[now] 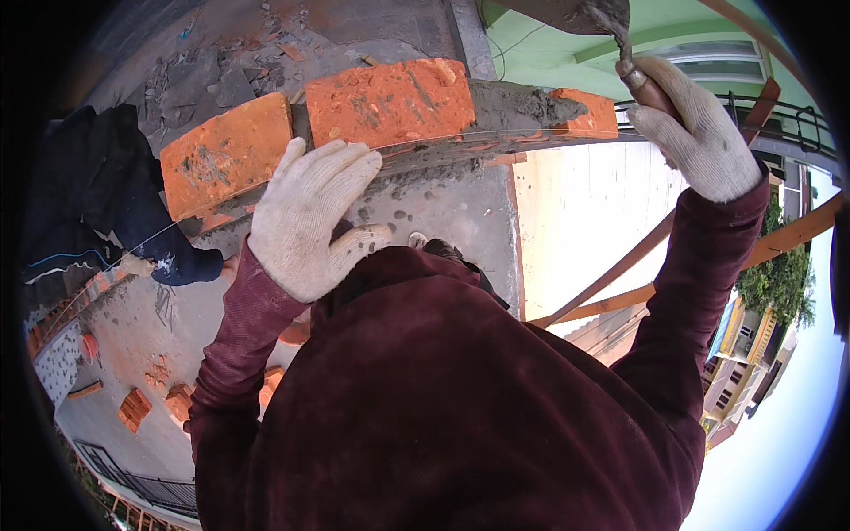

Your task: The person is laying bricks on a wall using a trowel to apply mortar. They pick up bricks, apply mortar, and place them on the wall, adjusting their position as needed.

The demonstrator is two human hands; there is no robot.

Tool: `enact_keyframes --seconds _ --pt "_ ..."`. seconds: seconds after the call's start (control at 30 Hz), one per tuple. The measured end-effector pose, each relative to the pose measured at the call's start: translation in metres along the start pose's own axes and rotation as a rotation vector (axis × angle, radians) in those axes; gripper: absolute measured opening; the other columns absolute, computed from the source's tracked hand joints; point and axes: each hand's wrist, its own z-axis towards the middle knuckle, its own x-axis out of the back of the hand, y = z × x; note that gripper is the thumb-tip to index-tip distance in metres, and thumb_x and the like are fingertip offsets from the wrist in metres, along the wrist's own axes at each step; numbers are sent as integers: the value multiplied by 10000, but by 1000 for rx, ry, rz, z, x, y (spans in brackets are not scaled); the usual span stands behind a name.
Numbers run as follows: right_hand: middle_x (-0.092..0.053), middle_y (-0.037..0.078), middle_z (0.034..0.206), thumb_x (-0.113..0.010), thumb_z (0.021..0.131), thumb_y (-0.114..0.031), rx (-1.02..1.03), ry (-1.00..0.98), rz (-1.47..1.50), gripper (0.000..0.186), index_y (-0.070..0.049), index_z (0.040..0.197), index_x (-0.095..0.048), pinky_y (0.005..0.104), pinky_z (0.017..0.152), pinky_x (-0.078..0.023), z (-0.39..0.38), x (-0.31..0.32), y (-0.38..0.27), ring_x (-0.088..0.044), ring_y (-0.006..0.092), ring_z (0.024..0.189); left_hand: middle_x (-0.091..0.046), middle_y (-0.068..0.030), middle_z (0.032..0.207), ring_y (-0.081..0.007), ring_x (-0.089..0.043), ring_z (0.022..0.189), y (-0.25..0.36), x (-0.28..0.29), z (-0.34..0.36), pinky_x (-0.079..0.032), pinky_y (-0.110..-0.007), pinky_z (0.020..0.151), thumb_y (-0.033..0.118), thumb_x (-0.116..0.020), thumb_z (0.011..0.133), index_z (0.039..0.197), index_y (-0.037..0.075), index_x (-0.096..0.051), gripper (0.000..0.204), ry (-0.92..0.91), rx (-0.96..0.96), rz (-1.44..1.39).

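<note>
My left hand (pixel 314 217), in a pale knit glove, is open, fingers together and thumb apart. Its fingertips lie at the near edge of the low brick wall, over the joint between an orange brick (pixel 228 155) and a redder brick (pixel 390 102). Whether they touch the brick I cannot tell. My right hand (pixel 699 133), gloved too, is raised at the upper right and closed round the wooden handle of a trowel (pixel 567 12). Wet mortar clings to its blade. To the right of the red brick, grey mortar (pixel 522 108) covers the wall top up to another brick (pixel 584 113).
A thin string (pixel 496 133) runs along the wall's near edge. Another person in dark clothes (pixel 115 195) is close by on the left. Loose bricks (pixel 135 409) lie on the floor behind me. Wooden braces (pixel 620 265) slant across the right, and rubble (pixel 199 84) lies beyond the wall.
</note>
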Motion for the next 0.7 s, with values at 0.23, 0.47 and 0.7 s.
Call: enact_keyframes --seconds 0.23,0.47,0.7 --pt "-560 12 791 -809 814 -168 -198 -267 926 480 6 1222 -625 219 613 -452 -167 -139 60 -551 88 691 -733 -163 1188 -246 -698 1095 81 -141 -169 -527 -371 981 209 -716 929 1076 20 -741 241 62 685 -747" --pt "-548 42 727 -718 818 -97 -509 -831 647 228 -7 997 -609 306 396 -420 -162 -373 63 -529 142 483 -744 -68 1141 -167 -673 1051 131 -316 -367 -517 -338 969 309 -690 1012 1248 12 -699 380 315 1548 -1081" --pt "-570 49 719 -804 804 -197 -154 -725 522 266 -38 887 -606 363 610 -513 -171 -507 17 -613 198 624 -738 -51 1093 -145 -646 1000 150 -436 -431 -507 -324 919 500 -635 1016 1272 10 -688 554 381 1614 -1139"
